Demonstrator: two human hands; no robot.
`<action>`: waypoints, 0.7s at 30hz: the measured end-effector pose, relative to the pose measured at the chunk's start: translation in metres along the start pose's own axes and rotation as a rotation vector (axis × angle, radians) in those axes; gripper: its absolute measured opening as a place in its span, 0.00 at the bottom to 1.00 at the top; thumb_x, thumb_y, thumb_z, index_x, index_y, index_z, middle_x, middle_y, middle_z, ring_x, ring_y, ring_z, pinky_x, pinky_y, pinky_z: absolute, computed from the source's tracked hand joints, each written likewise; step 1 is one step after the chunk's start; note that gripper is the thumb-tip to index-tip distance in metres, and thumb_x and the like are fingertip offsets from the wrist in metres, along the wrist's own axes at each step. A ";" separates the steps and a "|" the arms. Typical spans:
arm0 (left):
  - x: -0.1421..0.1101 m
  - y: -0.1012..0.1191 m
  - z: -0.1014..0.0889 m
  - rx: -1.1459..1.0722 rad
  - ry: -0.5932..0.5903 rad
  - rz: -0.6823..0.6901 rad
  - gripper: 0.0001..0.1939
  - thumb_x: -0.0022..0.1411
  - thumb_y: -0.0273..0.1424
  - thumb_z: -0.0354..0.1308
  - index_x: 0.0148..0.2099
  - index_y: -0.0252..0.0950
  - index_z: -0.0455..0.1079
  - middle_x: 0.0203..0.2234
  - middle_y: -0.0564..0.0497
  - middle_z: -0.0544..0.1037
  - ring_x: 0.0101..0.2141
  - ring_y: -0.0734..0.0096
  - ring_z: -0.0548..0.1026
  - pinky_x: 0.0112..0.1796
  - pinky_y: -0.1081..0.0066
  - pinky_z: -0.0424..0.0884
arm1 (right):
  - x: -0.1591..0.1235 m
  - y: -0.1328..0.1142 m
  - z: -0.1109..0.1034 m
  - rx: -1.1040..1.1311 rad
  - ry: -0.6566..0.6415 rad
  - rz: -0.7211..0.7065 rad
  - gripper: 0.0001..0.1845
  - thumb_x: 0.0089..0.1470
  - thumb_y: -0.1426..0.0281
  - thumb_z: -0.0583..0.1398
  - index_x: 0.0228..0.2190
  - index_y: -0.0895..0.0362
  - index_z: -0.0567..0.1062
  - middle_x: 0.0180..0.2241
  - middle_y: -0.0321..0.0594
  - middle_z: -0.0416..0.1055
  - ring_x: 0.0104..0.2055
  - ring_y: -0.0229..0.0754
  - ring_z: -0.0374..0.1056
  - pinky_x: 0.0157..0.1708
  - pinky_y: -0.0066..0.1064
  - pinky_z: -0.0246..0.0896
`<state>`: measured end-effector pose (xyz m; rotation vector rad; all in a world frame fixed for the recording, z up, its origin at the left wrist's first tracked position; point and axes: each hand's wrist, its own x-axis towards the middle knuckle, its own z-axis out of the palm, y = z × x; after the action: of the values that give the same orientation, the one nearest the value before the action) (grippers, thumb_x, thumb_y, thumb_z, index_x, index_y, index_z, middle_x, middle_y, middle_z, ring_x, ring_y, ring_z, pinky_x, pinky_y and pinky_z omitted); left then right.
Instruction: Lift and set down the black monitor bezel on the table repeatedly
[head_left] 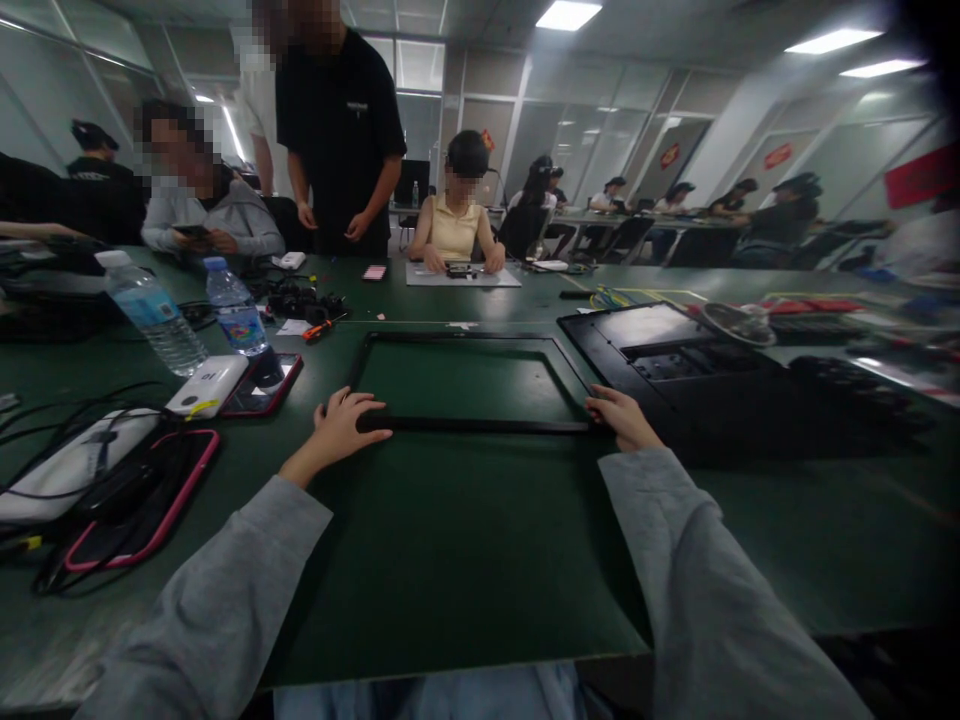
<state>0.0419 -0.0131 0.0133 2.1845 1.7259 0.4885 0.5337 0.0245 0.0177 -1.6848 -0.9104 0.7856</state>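
Note:
A thin black screen bezel (487, 426), an open rectangle with the green tabletop visible through it, is in front of me, its near side toward my body. At its near left corner is my left hand (341, 428), thumb and forefinger on either side of the edge and the other fingers round the left side. My right hand (624, 415) pinches the near right corner between thumb and fingers. Just right of that hand lies a larger black panel (675, 390) with a recessed section, its lower part dark and blurred.
To the left are water bottles (154, 310), a red-edged phone (264, 385), a white power bank (208, 385), another phone in a pink case (142, 500) and tangled cables. An orange screwdriver (322, 328) lies farther back. Across the green table (465, 560), a person (457, 225) works at a mat.

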 end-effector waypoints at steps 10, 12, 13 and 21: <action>0.006 -0.010 -0.008 -0.203 0.051 0.000 0.25 0.54 0.57 0.63 0.47 0.48 0.80 0.49 0.46 0.81 0.52 0.46 0.74 0.55 0.42 0.62 | -0.009 -0.017 -0.020 0.359 -0.168 0.030 0.15 0.48 0.75 0.63 0.41 0.58 0.78 0.27 0.38 0.76 0.28 0.37 0.72 0.26 0.23 0.69; 0.007 -0.011 -0.010 -0.233 0.054 -0.008 0.25 0.53 0.56 0.64 0.46 0.47 0.81 0.46 0.46 0.82 0.49 0.47 0.76 0.53 0.46 0.65 | -0.012 -0.020 -0.022 0.384 -0.172 0.025 0.14 0.49 0.74 0.63 0.41 0.58 0.78 0.28 0.39 0.77 0.29 0.38 0.73 0.27 0.23 0.70; 0.007 -0.011 -0.010 -0.253 0.058 -0.007 0.25 0.52 0.56 0.65 0.46 0.47 0.81 0.45 0.46 0.82 0.48 0.47 0.76 0.51 0.48 0.66 | -0.013 -0.021 -0.022 0.395 -0.175 0.016 0.14 0.50 0.74 0.62 0.41 0.58 0.78 0.28 0.39 0.77 0.30 0.38 0.74 0.29 0.24 0.71; 0.008 -0.007 -0.011 -0.424 0.070 0.033 0.22 0.50 0.51 0.67 0.42 0.44 0.81 0.38 0.47 0.83 0.43 0.54 0.78 0.45 0.59 0.71 | 0.005 -0.005 -0.043 0.262 0.094 -0.091 0.21 0.54 0.74 0.55 0.49 0.60 0.74 0.39 0.49 0.75 0.41 0.44 0.73 0.45 0.35 0.69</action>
<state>0.0324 -0.0031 0.0207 1.9122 1.4569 0.8606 0.5717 0.0094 0.0332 -1.4295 -0.7774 0.7252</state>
